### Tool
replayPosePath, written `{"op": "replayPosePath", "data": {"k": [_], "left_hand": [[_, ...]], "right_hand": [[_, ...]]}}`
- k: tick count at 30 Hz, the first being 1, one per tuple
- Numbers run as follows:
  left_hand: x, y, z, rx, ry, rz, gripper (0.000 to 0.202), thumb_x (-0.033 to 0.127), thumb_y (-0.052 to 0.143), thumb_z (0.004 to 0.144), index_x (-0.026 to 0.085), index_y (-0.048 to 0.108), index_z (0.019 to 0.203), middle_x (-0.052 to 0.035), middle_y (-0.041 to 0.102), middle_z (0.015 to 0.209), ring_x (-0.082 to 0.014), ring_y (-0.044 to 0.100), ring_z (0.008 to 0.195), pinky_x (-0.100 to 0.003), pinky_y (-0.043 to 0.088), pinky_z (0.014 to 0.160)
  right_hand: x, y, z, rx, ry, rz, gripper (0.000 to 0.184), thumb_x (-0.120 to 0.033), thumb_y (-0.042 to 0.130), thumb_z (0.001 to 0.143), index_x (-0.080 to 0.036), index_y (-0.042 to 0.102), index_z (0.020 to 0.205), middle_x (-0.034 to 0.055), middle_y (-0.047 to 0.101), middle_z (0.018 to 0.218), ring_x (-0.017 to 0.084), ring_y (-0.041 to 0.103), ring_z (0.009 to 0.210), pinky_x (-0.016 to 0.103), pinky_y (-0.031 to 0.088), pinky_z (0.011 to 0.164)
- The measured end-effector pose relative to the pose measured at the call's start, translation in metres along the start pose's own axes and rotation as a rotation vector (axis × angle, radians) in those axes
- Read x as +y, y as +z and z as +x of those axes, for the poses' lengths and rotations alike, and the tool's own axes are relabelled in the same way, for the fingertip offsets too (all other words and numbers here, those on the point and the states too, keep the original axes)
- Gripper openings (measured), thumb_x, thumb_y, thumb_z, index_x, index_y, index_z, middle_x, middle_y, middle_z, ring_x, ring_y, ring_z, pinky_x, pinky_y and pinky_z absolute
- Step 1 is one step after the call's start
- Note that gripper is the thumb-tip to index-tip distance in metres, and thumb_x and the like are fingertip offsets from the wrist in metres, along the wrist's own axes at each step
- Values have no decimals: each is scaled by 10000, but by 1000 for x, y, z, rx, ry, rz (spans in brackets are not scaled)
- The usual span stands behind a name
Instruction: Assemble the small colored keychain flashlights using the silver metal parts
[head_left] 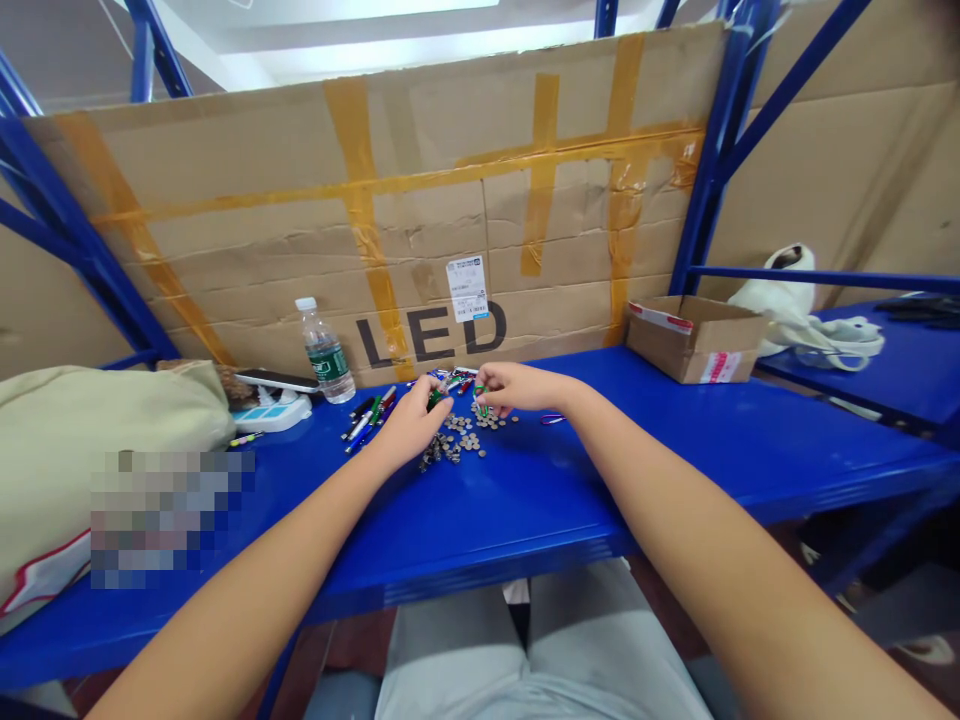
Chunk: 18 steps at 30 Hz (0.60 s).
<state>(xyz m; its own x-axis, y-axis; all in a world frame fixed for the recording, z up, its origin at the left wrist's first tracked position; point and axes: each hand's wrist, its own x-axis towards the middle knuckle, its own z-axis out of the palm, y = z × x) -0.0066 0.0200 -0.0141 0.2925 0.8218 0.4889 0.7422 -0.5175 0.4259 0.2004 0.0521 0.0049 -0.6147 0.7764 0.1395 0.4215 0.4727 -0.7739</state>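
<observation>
My left hand (414, 422) is closed in a pinch on a small green item (435, 398) above a heap of small grey metal discs (459, 438) on the blue shelf (525, 500). My right hand (510, 387) hovers just right of it, fingers curled on another small green piece (480, 396) that is too small to name. Several coloured pen-like sticks (371, 415) lie left of the heap, and more lie behind the hands.
A taped cardboard sheet marked LED (420, 230) walls the back. A water bottle (325, 352), a phone on a white holder (274, 392) and a beige bag (90, 440) stand at left. An open cardboard box (694, 338) sits at right, white items (802, 310) beyond.
</observation>
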Motion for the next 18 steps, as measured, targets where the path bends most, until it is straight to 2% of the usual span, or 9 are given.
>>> {"op": "replayPosePath", "data": {"k": [3,5,8,13,18], "left_hand": [[3,0,1,-50,25,-15,223,393,438,859,181,492,820,0,565,775,-161,500,735,-271,393,679],[3,0,1,-79,47,-37,264,406,435,859,170,499,758,2,554,750,-151,480,708,-260,374,654],[-1,0,2,-109,45,-88,328,449,445,848,161,500,699,14,515,687,-137,444,664,-245,337,602],[-5,0,3,-195,-70,-174,389,501,462,822,155,493,647,44,381,558,-103,341,550,-234,251,520],[-10,0,6,-151,-77,-257,381,496,462,818,158,479,643,46,369,536,-97,330,525,-225,244,498]], "right_hand": [[-6,7,-1,-129,-85,-107,61,-177,504,800,-169,528,856,-31,540,665,87,521,549,218,447,526],[-9,10,0,-147,-120,-189,97,-188,483,807,-161,569,841,-27,541,667,85,515,557,211,422,528],[-9,14,2,-87,-120,-233,120,-238,497,808,-156,585,816,-23,546,649,93,515,558,212,396,517],[-9,19,5,18,-127,-231,176,-304,544,811,-155,555,905,-19,567,662,91,498,538,213,368,506],[-12,18,3,84,-192,-348,227,-370,526,843,-148,560,875,4,584,703,109,497,608,231,368,565]]}}
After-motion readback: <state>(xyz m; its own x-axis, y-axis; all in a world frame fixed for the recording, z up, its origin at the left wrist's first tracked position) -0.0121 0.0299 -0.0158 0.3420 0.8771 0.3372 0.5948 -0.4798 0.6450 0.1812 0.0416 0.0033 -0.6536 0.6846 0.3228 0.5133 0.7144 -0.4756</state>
